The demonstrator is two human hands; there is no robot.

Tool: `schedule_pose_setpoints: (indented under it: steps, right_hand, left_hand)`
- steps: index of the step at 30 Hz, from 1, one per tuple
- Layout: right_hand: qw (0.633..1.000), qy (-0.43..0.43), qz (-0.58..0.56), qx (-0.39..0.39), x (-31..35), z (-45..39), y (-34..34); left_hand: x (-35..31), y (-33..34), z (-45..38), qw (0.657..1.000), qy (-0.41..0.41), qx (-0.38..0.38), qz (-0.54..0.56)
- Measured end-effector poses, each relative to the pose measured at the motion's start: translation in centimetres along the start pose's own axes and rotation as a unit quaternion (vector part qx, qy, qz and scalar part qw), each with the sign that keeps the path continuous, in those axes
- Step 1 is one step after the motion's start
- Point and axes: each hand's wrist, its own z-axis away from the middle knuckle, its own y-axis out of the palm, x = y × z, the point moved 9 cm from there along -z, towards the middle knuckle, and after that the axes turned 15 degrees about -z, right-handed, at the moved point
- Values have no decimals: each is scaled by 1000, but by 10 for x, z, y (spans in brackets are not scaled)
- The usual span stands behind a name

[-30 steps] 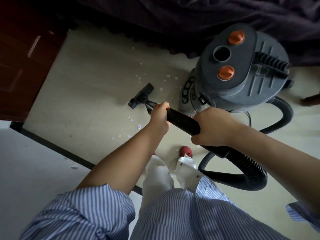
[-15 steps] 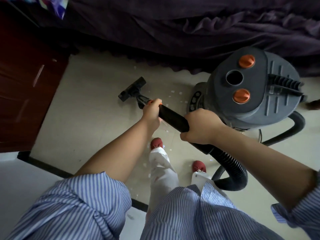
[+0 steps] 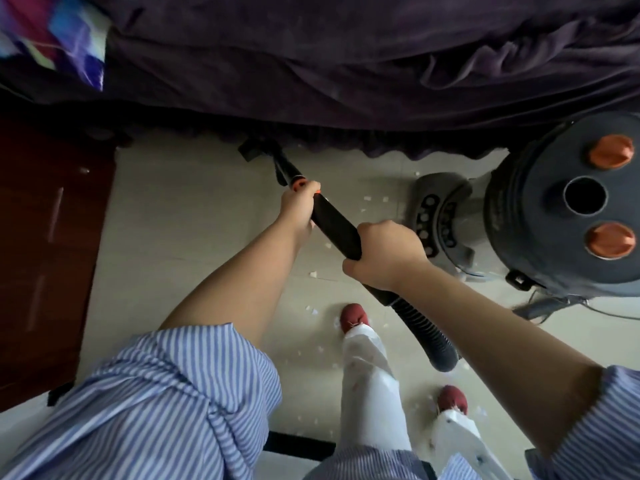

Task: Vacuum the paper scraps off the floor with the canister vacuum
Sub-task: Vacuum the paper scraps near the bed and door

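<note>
With both hands, left hand and right hand, clamped on the wand, my nozzle works the floor at the bed's edge, though paper scraps remain beside the canister vacuum and my feet.

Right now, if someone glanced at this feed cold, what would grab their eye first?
Probably the two hands on the black vacuum wand at centre: the left hand grips near its orange collar, the right hand nearer the ribbed hose. Next, the grey canister with two orange knobs at right. White paper scraps dot the pale floor, and the nozzle reaches the purple bedspread's edge.
</note>
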Motion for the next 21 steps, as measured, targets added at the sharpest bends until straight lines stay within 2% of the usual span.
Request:
schedule_pose_setpoints:
  steps: [4,9,21]
  right_hand:
    - [1000,23,-11,1,4,-25,7]
    - [999,48,-13,6,-7,-13,9]
    - [998,27,43,47,-18,65,1]
  left_hand:
    - [-8,-4,-27,999,-19,5,-43]
    - [8,6,-22,996,-50,18,-67]
    - [63,27,47,996,-82,35,1]
